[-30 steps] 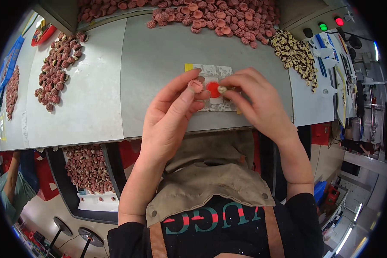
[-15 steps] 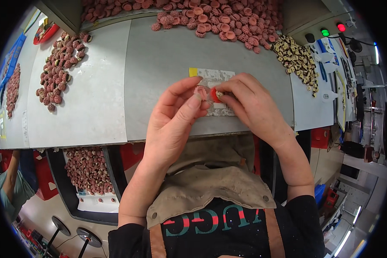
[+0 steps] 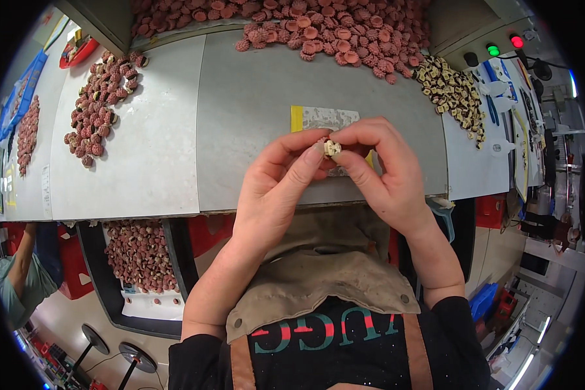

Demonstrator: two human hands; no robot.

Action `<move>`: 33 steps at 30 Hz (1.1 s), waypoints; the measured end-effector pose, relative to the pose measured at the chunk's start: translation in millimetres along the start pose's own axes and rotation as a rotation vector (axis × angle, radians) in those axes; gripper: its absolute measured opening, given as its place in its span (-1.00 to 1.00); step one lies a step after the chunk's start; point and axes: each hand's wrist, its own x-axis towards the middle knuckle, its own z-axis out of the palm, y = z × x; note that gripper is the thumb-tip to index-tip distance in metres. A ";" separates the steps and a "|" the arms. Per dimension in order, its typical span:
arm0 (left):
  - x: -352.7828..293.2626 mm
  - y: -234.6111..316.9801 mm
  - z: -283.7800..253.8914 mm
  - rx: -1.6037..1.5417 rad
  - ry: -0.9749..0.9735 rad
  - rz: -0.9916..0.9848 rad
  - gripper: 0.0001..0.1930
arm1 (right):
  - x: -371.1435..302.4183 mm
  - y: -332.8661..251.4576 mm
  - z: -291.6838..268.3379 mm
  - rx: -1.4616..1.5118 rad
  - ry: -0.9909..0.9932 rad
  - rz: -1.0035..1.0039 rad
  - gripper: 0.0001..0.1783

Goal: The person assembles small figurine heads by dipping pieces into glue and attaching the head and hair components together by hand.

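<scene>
Both my hands meet over the table in front of me, fingertips almost touching. My left hand [image 3: 271,185] is closed in a pinch on a pink knobbly cap, mostly hidden by the fingers. Between finger and thumb of my right hand [image 3: 390,174] is a small cream-and-dark block [image 3: 332,149], held against the cap. I cannot tell whether the block sits inside it. Beneath the hands lies a speckled white plate [image 3: 331,116] with a yellow strip [image 3: 296,119] on its left edge; the hands cover much of it.
Loose pink caps [image 3: 344,39] heap along the far side, with cream-and-dark blocks [image 3: 450,94] at far right. Pink pieces with dark and cream parts [image 3: 91,120] lie at left. More fill a black bin [image 3: 114,309] below the table. A person's green sleeve [image 3: 26,283] shows at far left.
My right hand has brought the cream-and-dark block up to the cap in my left hand. The red round thing seen by the right fingers no longer shows. The view has shifted slightly.
</scene>
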 end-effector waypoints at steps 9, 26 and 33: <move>-3.0 -2.0 6.3 0.104 -0.003 0.102 -0.69 | -7.2 8.4 5.7 -0.217 0.108 -0.203 -0.75; -5.2 -17.9 15.3 0.404 0.048 0.256 -0.55 | 7.3 24.6 3.4 -0.425 0.041 -0.486 -0.64; -4.4 -20.1 19.2 0.443 0.064 0.242 -0.55 | 5.3 27.0 4.4 -0.413 0.086 -0.492 -0.69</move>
